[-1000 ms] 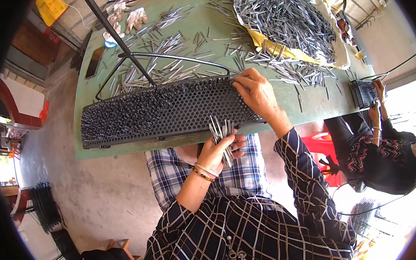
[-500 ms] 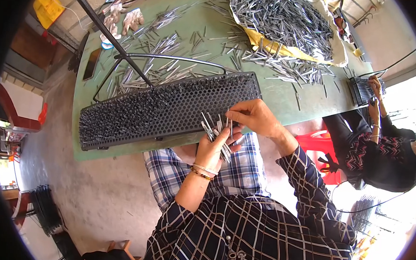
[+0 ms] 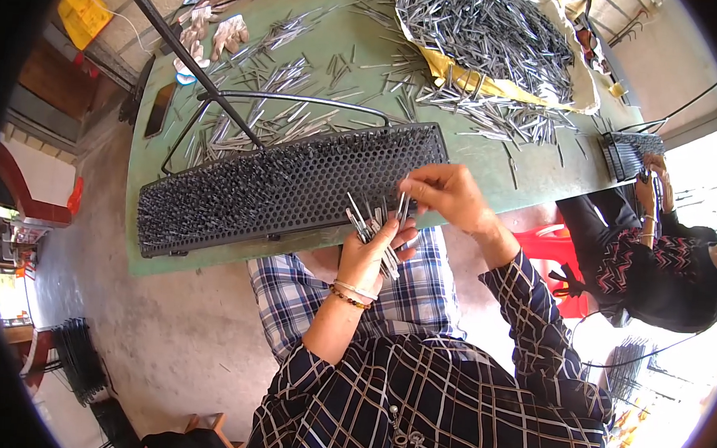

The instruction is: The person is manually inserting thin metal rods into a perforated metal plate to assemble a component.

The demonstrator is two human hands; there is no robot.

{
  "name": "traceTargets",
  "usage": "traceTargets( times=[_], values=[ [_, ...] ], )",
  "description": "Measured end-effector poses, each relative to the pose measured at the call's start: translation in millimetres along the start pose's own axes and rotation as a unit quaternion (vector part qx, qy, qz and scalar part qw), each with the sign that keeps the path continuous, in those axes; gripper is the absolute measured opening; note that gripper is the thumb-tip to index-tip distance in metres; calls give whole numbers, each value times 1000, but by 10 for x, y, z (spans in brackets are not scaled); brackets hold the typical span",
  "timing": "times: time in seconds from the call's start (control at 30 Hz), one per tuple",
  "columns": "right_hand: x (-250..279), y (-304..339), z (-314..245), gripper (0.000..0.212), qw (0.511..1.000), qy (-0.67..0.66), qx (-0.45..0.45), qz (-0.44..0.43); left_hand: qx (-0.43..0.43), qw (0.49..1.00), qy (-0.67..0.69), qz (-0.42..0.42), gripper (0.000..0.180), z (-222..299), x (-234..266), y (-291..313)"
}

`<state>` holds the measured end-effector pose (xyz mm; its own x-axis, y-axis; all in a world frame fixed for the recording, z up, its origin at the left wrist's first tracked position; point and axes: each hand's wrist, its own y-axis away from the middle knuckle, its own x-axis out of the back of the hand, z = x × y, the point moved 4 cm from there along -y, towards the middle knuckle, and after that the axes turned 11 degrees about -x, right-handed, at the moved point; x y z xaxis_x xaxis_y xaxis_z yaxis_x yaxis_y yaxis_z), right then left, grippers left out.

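My left hand (image 3: 363, 261) is closed round a loose bundle of thin grey metal strips (image 3: 370, 223), held over my lap at the near table edge. Just above the bundle, my right hand (image 3: 453, 198) pinches one or more of these strips (image 3: 403, 202) between thumb and fingertips; how many I cannot tell. Beyond both hands lies a long black perforated rack (image 3: 328, 187). Upright dark strips (image 3: 214, 196) crowd the holes of its left part and run along its far edge. Many holes in its middle and right part show bare.
The green table (image 3: 523, 172) bears scattered metal strips (image 3: 279, 122), a large heap of strips (image 3: 490, 36) on yellow-edged sacking, work gloves (image 3: 229, 35) and a phone (image 3: 159, 108). A black bar slants over the rack. On the right, another person (image 3: 652, 272) handles a smaller black rack (image 3: 623, 157).
My right hand has lifted slightly up and to the right, drawing the pinched metal away from the bundle. My left hand stays nearly in place.
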<state>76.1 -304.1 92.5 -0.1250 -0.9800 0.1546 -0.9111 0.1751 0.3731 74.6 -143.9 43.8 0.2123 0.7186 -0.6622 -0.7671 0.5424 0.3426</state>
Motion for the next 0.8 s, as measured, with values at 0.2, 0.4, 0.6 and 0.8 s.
traceTargets(
  times=[0.2,0.4,0.6,0.8],
  values=[
    [479,-247,-176,22,973,29,155,168,24,1000,-7,-16,25,-33,9,13],
    [558,-501,-147,18,960,52,196,192,31,999,-19,-18,24,-64,15,22],
    [526,-536,-98,15,956,70,216,187,37,999,-11,-9,22,-76,20,25],
    [494,-546,-95,15,955,65,218,189,44,998,-30,-14,23,-94,-6,49]
  ],
)
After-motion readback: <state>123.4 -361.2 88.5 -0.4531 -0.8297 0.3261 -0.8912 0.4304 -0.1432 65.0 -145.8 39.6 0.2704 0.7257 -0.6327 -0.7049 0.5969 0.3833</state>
